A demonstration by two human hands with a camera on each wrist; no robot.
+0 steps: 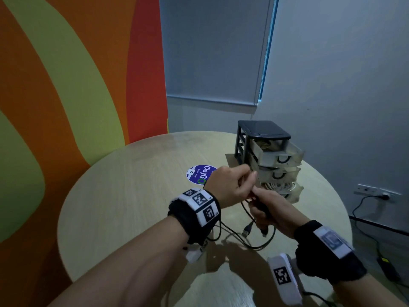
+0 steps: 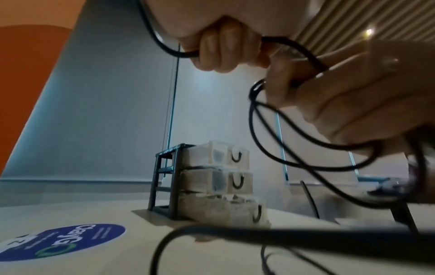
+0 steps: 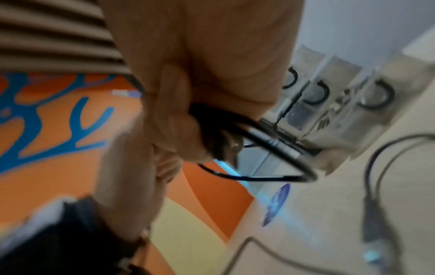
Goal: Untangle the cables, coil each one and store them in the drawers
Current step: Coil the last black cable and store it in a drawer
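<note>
A: Risk first: thin black rubber cable [image 1: 250, 238] slipping out mid-coil, free loops and plug ends trailing on round pale wooden table [image 1: 124, 202], snagging, undoing the wraps.

B: Grip? Left hand [image 1: 230, 185] pinching a strand; right hand [image 1: 267, 209] clenched round gathered loops, raised just before small black-framed unit of translucent plastic drawers [image 1: 278, 160].

A: From left wrist view only: loops [image 2: 294, 141] fanning below right fingers [image 2: 353, 104]. From head view only: white cable [image 1: 276, 186] already in open bottom drawer.
</note>
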